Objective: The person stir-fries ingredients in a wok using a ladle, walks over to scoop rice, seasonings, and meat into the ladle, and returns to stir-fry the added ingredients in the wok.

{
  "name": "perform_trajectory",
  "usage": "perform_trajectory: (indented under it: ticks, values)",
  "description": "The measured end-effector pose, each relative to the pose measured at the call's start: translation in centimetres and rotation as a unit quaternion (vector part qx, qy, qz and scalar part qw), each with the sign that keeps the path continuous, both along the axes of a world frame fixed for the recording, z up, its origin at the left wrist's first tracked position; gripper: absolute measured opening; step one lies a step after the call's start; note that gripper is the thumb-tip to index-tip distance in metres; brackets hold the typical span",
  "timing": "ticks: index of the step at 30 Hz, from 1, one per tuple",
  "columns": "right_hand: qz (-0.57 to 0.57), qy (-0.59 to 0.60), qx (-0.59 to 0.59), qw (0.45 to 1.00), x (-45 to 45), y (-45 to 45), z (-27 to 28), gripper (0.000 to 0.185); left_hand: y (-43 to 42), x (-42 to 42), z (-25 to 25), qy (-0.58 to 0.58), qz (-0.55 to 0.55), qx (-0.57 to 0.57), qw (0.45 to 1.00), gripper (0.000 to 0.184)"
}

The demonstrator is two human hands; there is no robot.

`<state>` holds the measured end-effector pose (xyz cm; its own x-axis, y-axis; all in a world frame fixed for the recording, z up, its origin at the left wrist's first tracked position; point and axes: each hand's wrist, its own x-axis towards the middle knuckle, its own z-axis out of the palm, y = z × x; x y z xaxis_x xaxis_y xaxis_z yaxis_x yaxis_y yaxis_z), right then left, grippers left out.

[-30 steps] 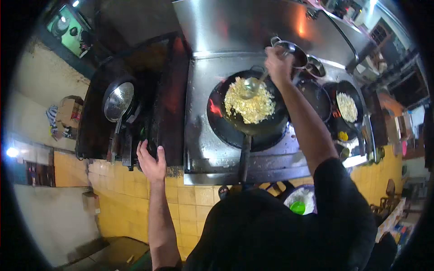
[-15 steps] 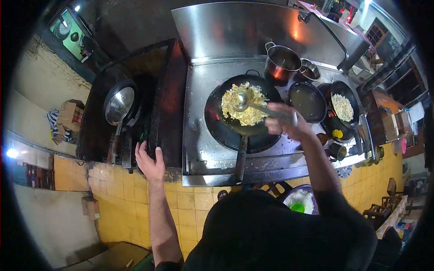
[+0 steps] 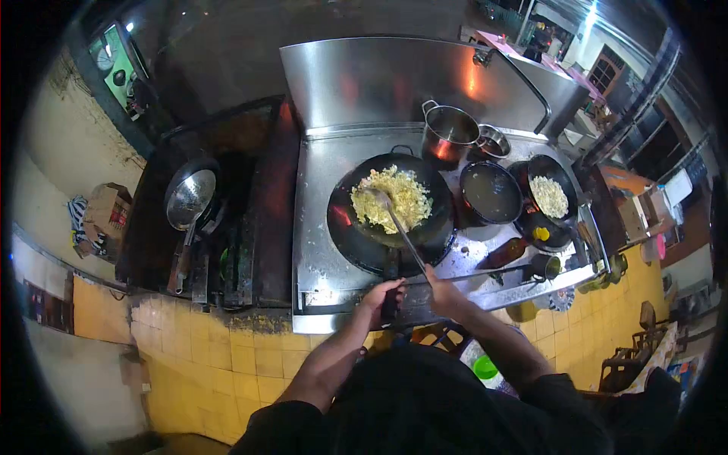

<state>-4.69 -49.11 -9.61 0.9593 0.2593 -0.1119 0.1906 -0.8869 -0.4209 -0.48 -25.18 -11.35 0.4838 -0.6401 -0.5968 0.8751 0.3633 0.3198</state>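
Observation:
A large dark wok (image 3: 345,239) stands on the steel stove, with pale yellow fried rice (image 3: 406,199) spread across its middle. My left hand (image 3: 381,298) is wrapped around the wok's handle (image 3: 391,267) at the stove's front edge. In my right hand (image 3: 446,294) is the long handle of a metal ladle (image 3: 400,225), whose bowl rests in the rice at its left-centre. The ladle slants from the rice down toward me, just right of the wok's handle.
Right of the wok stand a tall steel pot (image 3: 449,136), a dark pan of liquid (image 3: 491,193) and a pan of white pieces (image 3: 549,197). A brown bottle (image 3: 506,252) lies near the front edge. On the left burner a strainer (image 3: 191,199) sits in another pan.
My left hand has come from beside the left burner to hold the wok's handle. My right hand has drawn back toward me, and the ladle has come down into the rice.

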Motion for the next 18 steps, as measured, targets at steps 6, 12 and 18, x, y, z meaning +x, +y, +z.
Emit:
perform_trajectory:
  ticks: [6,12,18]
  values:
    - [-0.034,0.108,-0.060,0.992,-5.3,-7.9,8.2,0.076,1.0,-2.6,6.0,0.063,0.061,-0.081,0.993,0.012]
    - [0.040,0.045,-0.136,0.989,-8.6,-4.9,23.1,0.075,3.8,-11.2,10.0,-0.155,-0.053,0.066,0.984,0.014]
    - [-0.027,0.064,-0.144,0.987,-8.7,-1.8,19.8,0.080,-0.1,-2.4,10.4,0.152,0.087,-0.135,0.975,0.013]
